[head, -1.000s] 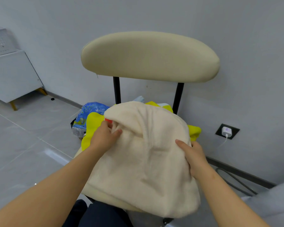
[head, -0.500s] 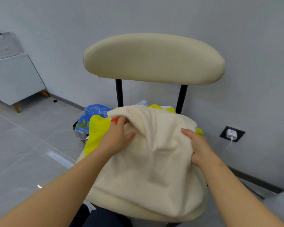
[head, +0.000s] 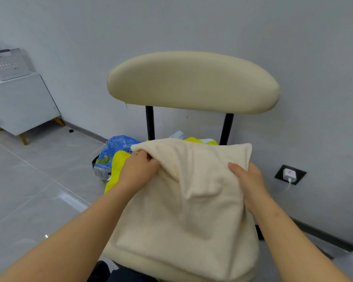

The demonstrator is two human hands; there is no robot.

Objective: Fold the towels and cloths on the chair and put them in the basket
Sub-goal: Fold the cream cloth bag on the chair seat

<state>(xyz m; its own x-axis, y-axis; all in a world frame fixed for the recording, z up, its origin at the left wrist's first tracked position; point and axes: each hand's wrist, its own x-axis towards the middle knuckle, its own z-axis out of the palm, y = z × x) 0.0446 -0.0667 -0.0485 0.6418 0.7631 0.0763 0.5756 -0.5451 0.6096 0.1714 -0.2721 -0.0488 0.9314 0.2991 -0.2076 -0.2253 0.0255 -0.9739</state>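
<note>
Head view: the towel (head: 192, 210) lies draped over the seat of the chair (head: 192, 82); the left hand (head: 139, 167) pinches its corner nearest the chair back; the right hand (head: 248, 180) grips its right edge; judged soft, light and limp, so best held at two corners.

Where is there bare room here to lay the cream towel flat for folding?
On the chair the seat is crowded: the cream towel, gripped by the left hand and right hand, drapes over it, with a yellow cloth beneath. Bare room: the tiled floor between the white cabinet and the blue bag beside the chair.
</note>
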